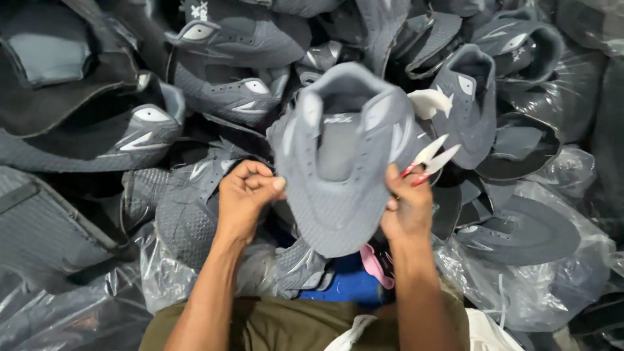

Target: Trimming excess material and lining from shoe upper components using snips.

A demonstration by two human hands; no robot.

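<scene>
Workpiece: you held a grey shoe upper (338, 162) up in the middle of the view, above the heap, collar opening far and toe end near
Left hand: your left hand (244, 195) was clenched on the left edge of the shoe upper, thumb and fingers pinching the knit
Right hand: your right hand (406, 208) grasped the right edge of the upper and also carried the thread snips (432, 159), red handles in the fingers, blades pointing far and right, clear of the fabric
Blade state: the two blades stood slightly apart
Surroundings: finished grey uppers (214, 84) were piled far and left; clear plastic bags (539, 286) lay near and right; a pink strip (377, 266) hung just below the right wrist
Technique, as judged: you did well to keep the edge taut between both pinches, so loose threads stood out
Caution, as judged: you needed the blade tips turned away from the knit and from the left fingers
</scene>
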